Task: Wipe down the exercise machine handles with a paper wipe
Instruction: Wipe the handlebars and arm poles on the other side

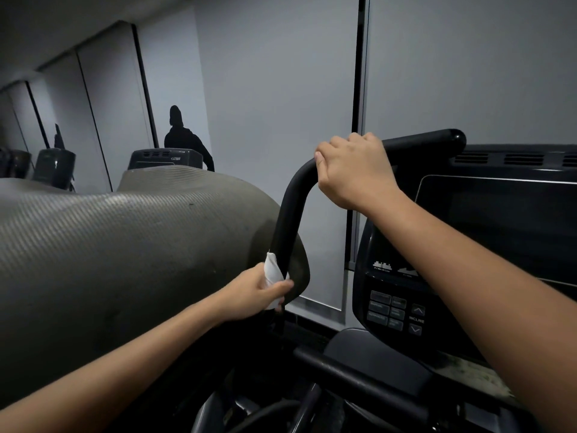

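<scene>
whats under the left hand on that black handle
A white paper wipe is pinched by the left hand against the lower upright part of the black handle. How far the wipe wraps round is hidden by the fingers.

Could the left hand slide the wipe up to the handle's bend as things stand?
Probably yes: the left hand holds the paper wipe against the handle, whose upright stretch above is bare until the right hand gripping at the bend.
</scene>
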Motion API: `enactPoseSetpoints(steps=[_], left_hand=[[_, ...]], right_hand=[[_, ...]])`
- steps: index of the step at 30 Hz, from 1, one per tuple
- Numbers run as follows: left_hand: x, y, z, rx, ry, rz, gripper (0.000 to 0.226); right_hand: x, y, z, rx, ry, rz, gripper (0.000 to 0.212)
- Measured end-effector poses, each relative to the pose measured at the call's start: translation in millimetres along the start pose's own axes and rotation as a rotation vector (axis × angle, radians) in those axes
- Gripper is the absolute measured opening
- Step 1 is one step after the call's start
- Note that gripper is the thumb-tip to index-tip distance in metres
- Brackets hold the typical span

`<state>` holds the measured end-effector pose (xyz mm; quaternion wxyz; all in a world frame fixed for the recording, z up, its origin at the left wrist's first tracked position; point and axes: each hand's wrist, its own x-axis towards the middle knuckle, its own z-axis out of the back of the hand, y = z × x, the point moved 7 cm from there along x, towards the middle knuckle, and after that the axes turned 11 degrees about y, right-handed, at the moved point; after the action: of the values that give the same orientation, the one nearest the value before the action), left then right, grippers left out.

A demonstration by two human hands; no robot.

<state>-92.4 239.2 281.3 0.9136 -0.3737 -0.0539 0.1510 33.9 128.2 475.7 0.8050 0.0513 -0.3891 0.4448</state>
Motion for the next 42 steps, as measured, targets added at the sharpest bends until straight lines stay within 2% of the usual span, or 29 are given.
enactPoseSetpoints(steps=[4,9,11,14,17,22,25,27,29,31,33,37,39,42], left_hand=[[17.4,-30.2,22.7,0.056,-0.331,-0.017,0.039],[34.2,-81.1,53.4,0.099,-0.519,-0.144,0.037],[43.3,-87.5,60.2,-0.041,-0.450,-0.163,0.030],[52.9,-78.2,53.9,-0.450,-0.189,-0.150,0.026],[52.0,-59.9,34.5,-0.696,0.040,-0.098,0.020],[42.5,-23.3,7.0,-0.708,0.259,-0.001,0.016],[29.5,-2.6,-11.6,-0.740,0.312,0.070,0.014],[16.4,9.6,-22.7,-0.634,0.307,0.148,0.017],[5.1,17.7,-21.6,-0.430,0.181,0.213,0.022],[3.2,16.5,-12.3,-0.236,-0.055,0.225,0.022],[3.6,4.4,-0.5,-0.084,-0.270,0.182,0.023],[14.7,-29.5,20.8,0.084,-0.580,0.101,0.025],[22.7,-49.2,33.4,0.130,-0.685,0.062,0.026],[38.8,-73.6,50.4,0.197,-0.746,0.023,0.029]], right_hand=[[1.2,5.8,-1.5,-0.017,0.039,-0.019,0.043],[1.1,5.6,-1.4,-0.019,0.060,-0.031,0.043],[0.6,5.9,-0.9,-0.015,0.063,-0.033,0.043],[0.1,5.6,-0.4,0.000,0.075,-0.034,0.043],[0.5,5.0,-1.7,0.011,0.079,-0.027,0.043],[0.0,3.9,-2.2,0.025,0.054,-0.018,0.043],[-0.6,3.8,-2.4,0.031,0.040,-0.015,0.044],[-0.9,2.9,-3.4,0.035,0.030,-0.017,0.044],[-0.9,5.1,-2.7,0.036,0.020,-0.015,0.043],[-1.3,5.1,-2.4,0.035,0.010,-0.026,0.043],[-2.0,5.2,-3.1,0.033,0.018,-0.038,0.043],[-2.7,7.6,-1.8,0.024,0.031,-0.036,0.043],[-2.9,7.6,-0.9,0.025,0.028,-0.037,0.042],[-2.5,7.8,-0.4,0.021,0.041,-0.028,0.041]])
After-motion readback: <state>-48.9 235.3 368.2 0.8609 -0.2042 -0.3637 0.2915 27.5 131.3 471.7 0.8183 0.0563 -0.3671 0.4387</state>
